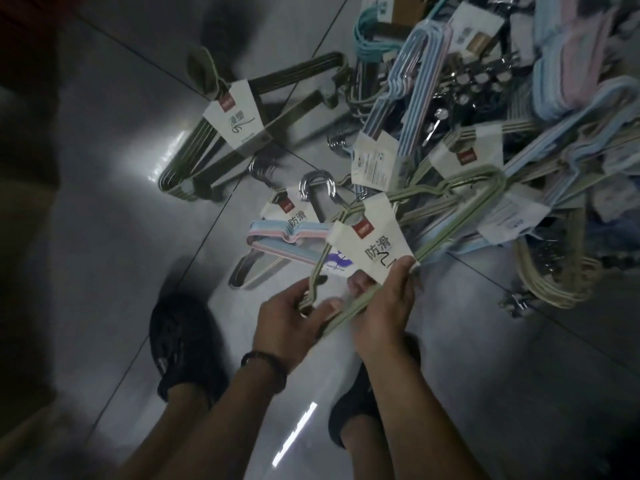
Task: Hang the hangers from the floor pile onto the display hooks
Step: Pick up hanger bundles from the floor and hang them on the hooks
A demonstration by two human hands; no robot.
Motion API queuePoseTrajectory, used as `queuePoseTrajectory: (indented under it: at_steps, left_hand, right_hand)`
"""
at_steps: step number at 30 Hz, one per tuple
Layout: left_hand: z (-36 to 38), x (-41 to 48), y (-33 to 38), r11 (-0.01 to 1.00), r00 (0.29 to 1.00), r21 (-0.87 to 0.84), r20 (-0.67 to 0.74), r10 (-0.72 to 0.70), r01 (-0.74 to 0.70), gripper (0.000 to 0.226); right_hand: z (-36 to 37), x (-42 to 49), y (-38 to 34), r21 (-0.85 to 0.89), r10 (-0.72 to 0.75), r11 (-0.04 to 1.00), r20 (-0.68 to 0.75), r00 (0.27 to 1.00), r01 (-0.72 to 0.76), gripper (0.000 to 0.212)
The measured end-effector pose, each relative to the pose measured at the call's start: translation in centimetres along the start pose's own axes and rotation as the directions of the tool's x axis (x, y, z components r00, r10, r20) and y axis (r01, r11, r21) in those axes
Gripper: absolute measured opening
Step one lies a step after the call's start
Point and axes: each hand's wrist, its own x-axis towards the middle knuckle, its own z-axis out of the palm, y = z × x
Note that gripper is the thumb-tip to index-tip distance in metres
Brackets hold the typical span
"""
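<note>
A bundle of light green hangers (460, 206) with a white paper label is held above the grey tiled floor. My left hand (287, 323) grips one corner of the bundle. My right hand (384, 306) grips its lower bar and the label's edge. Beyond it lies the floor pile of hanger packs (519, 150) in blue, pink and green, spreading to the upper right. A pink and blue pack (277, 240) with a chrome hook lies just past my hands. An olive green pack (242, 133) lies further off to the left. No display hooks are in view.
My two dark shoes (183, 344) stand on the glossy floor tiles (121, 202) below my hands. A dark edge runs along the left side of the view. Cream hangers (554, 278) lie at the right of the pile.
</note>
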Motion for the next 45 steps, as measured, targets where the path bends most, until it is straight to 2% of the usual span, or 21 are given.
queuePoseTrajectory:
  at_steps: [2, 3, 4, 6, 7, 8, 9, 10, 13, 16, 18, 21, 24, 26, 29, 33, 35, 38, 42, 43, 45]
  left_hand:
    - [-1.6, 1.5, -0.4, 0.996, 0.998, 0.085, -0.064, 0.001, 0.005, 0.028]
    - [-2.9, 2.5, -0.9, 0.988, 0.998, 0.154, -0.066, 0.018, -0.007, 0.027]
    - [-4.4, 3.5, -1.0, 0.971, 0.998, 0.237, -0.047, 0.034, -0.021, 0.029]
    - [-7.3, 5.2, -1.1, 0.913, 0.996, 0.397, 0.004, 0.094, -0.088, 0.037]
    - [-8.4, 5.9, -0.8, 0.853, 0.99, 0.504, 0.037, 0.135, -0.135, 0.042]
    - [-9.3, 6.6, -0.5, 0.759, 0.98, 0.622, 0.089, 0.178, -0.194, 0.047]
    - [-9.7, 7.4, -0.1, 0.649, 0.965, 0.716, 0.157, 0.211, -0.258, 0.052]
    - [-9.8, 8.1, 0.6, 0.543, 0.947, 0.778, 0.227, 0.227, -0.316, 0.055]
    - [-8.4, 10.3, 2.5, 0.373, 0.91, 0.835, 0.324, 0.26, -0.404, 0.042]
    - [-5.5, 12.4, 3.1, 0.311, 0.898, 0.882, 0.228, 0.376, -0.355, 0.048]
    - [-3.9, 13.6, 3.1, 0.294, 0.91, 0.924, 0.113, 0.398, -0.243, 0.057]
    - [-3.3, 14.8, 2.6, 0.178, 0.931, 0.946, 0.209, 0.299, -0.269, 0.058]
    - [-3.6, 15.4, 3.1, 0.114, 0.939, 0.946, 0.275, 0.208, -0.303, 0.061]
    - [-3.3, 15.8, 3.3, 0.07, 0.934, 0.951, 0.279, 0.226, -0.301, 0.045]
    - [-3.2, 14.9, 3.8, 0.038, 0.925, 0.956, 0.269, 0.27, -0.29, 0.031]
    - [-4.9, 11.1, 4.0, 0.009, 0.892, 0.95, 0.288, 0.348, -0.311, 0.031]
    - [-6.2, 8.4, 5.0, -0.009, 0.884, 0.95, 0.293, 0.363, -0.312, 0.03]
    - [-7.6, 4.3, 9.2, -0.028, 0.894, 0.953, 0.293, 0.339, -0.302, 0.032]
    - [-8.0, -2.7, 19.3, 0.002, 0.884, 0.944, 0.307, 0.353, -0.329, 0.029]
    - [-7.8, -5.0, 22.0, 0.061, 0.863, 0.941, 0.277, 0.423, -0.332, 0.036]
    - [-7.7, -11.2, 27.6, 0.353, 0.797, 0.869, 0.073, 0.6, -0.346, 0.058]
  right_hand:
    - [-0.5, -0.4, -0.3, -0.313, -0.118, 0.941, 0.059, 0.991, 0.131, 0.035]
    - [-1.0, -0.6, -0.9, -0.512, -0.263, 0.815, 0.087, 0.961, 0.27, 0.041]
    - [-1.5, -1.0, -2.2, -0.658, -0.45, 0.632, 0.119, 0.885, 0.41, 0.053]
    - [-2.3, -1.2, -5.3, -0.773, -0.758, 0.201, 0.267, 0.595, 0.602, 0.067]
    - [-2.4, -1.0, -6.9, -0.763, -0.791, 0.012, 0.388, 0.472, 0.647, 0.068]
    - [-2.3, -0.5, -8.3, -0.73, -0.748, -0.128, 0.515, 0.418, 0.671, 0.071]
    - [-2.2, 0.7, -9.1, -0.704, -0.653, -0.215, 0.619, 0.436, 0.677, 0.076]
    - [-1.9, 2.2, -9.5, -0.691, -0.518, -0.25, 0.687, 0.509, 0.678, 0.081]
    - [-1.1, 6.5, -8.1, -0.786, -0.144, -0.126, 0.618, 0.773, 0.605, 0.092]
    - [-1.3, 10.2, -5.5, -0.87, 0.022, -0.047, 0.491, 0.871, 0.492, 0.1]
    - [-1.0, 11.2, -4.7, -0.868, 0.03, 0.0, 0.496, 0.868, 0.496, 0.1]
    - [-0.1, 11.8, -4.2, -0.868, 0.01, -0.008, 0.497, 0.868, 0.497, 0.096]
    - [0.5, 12.6, -3.8, -0.864, 0.007, -0.075, 0.498, 0.867, 0.497, 0.106]
    - [0.6, 13.1, -3.7, -0.851, 0.038, -0.106, 0.513, 0.858, 0.514, 0.102]
    - [0.5, 12.4, -4.5, -0.859, 0.073, -0.039, 0.507, 0.859, 0.511, 0.087]
    - [-0.9, 9.3, -6.2, -0.85, 0.306, 0.108, 0.523, 0.796, 0.516, 0.038]
    - [-1.4, 6.5, -7.2, -0.847, 0.366, 0.147, 0.526, 0.768, 0.51, 0.036]
    - [-2.0, 1.6, -9.4, -0.832, 0.331, 0.241, 0.554, 0.764, 0.5, 0.036]
    - [-2.8, -6.7, -16.4, -0.78, 0.231, 0.42, 0.586, 0.776, 0.464, 0.029]
    - [-3.1, -9.1, -18.9, -0.761, 0.188, 0.451, 0.591, 0.784, 0.466, 0.027]
    - [-4.3, -14.2, -23.9, -0.726, 0.093, 0.518, 0.573, 0.814, 0.452, 0.028]
